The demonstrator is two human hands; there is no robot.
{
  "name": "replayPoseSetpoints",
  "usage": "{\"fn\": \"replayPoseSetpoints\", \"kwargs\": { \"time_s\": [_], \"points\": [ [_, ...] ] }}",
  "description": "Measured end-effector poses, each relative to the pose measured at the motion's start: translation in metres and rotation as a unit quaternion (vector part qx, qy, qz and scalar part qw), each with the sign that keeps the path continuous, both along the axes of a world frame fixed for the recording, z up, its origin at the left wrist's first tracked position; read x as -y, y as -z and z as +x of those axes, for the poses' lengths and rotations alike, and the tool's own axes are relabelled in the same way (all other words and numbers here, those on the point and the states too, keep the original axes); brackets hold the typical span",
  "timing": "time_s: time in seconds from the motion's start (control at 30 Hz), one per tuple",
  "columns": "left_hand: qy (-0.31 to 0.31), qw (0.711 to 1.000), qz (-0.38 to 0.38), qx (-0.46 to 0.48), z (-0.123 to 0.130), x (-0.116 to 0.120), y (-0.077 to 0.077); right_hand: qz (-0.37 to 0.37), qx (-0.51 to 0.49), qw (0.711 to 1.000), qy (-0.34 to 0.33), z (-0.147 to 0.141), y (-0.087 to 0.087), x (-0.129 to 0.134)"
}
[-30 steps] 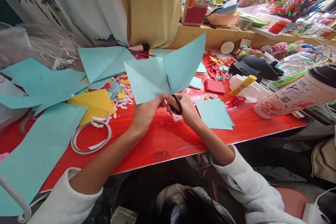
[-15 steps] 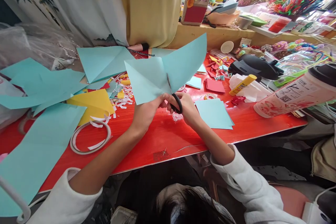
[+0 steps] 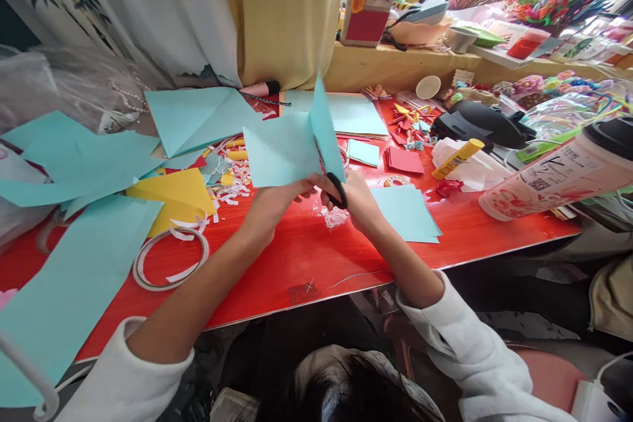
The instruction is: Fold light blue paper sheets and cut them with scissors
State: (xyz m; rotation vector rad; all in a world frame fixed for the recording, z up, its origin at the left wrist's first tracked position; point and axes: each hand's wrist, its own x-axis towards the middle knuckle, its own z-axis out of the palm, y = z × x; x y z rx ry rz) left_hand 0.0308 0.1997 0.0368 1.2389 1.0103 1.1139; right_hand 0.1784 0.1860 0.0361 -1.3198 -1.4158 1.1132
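Observation:
My left hand (image 3: 277,208) pinches the near edge of a light-blue sheet of paper (image 3: 281,148) above the red table. Black-handled scissors (image 3: 337,191) are in my right hand (image 3: 360,201), their blades pointing away from me along the cut between the sheet's two parts. The left part lies fairly flat, while the right part stands up nearly edge-on. Both hands are close together at the sheet's near edge. Beyond my right wrist lies a small stack of light-blue squares (image 3: 405,214).
A roll of tape (image 3: 143,270) and a yellow sheet (image 3: 173,198) lie left, beside large blue sheets (image 3: 89,264) and paper scraps. Red squares (image 3: 404,159), a glue stick (image 3: 457,158) and a tilted cup (image 3: 548,175) are right. Blue sheets (image 3: 356,115) lie behind.
The right part of the blue sheet has swung from spread out rightward to nearly upright, uncovering the stack behind it. Both hands and the scissors have shifted slightly.

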Motion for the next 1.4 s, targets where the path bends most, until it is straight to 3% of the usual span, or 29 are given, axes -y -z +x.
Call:
{"fn": "replayPoseSetpoints", "kwargs": {
  "time_s": [0.07, 0.13, 0.2, 0.27, 0.33, 0.4, 0.47, 0.53, 0.9, 1.1, 1.4],
  "points": [
    [0.013, 0.999, -0.011, 0.047, -0.014, -0.011, -0.010, -0.006, -0.004, 1.000, 0.001, 0.002, -0.003, 0.000],
    [-0.039, 0.993, 0.004, 0.112, -0.033, -0.022, -0.025, -0.011, 0.003, 1.000, -0.009, 0.003, -0.005, 0.001],
    [-0.149, 0.976, 0.085, 0.135, -0.052, -0.031, -0.042, -0.011, 0.012, 0.999, -0.032, 0.003, -0.007, 0.002],
    [-0.209, 0.952, 0.215, 0.067, -0.064, -0.038, -0.056, -0.010, 0.019, 0.998, -0.059, 0.001, -0.009, 0.004],
    [-0.158, 0.947, 0.275, -0.054, -0.064, -0.043, -0.067, -0.022, 0.031, 0.996, -0.080, 0.000, -0.011, 0.006],
    [-0.047, 0.959, 0.238, -0.147, -0.054, -0.048, -0.073, -0.039, 0.044, 0.994, -0.095, -0.001, -0.012, 0.009],
    [0.031, 0.968, 0.181, -0.173, -0.040, -0.052, -0.074, -0.050, 0.044, 0.993, -0.095, -0.002, -0.013, 0.010],
    [0.053, 0.974, 0.156, -0.157, -0.029, -0.056, -0.072, -0.057, 0.043, 0.994, -0.086, -0.001, -0.013, 0.011],
    [0.003, 0.980, 0.154, -0.126, -0.024, -0.060, -0.051, -0.087, 0.048, 0.993, -0.068, -0.004, -0.009, 0.009],
    [-0.011, 0.974, 0.174, -0.143, -0.022, -0.058, -0.048, -0.085, 0.014, 0.994, -0.073, -0.006, -0.007, 0.009],
    [-0.011, 0.980, 0.131, -0.149, -0.021, -0.057, -0.044, -0.056, 0.006, 0.996, -0.063, -0.007, 0.001, 0.007]
  ]
}}
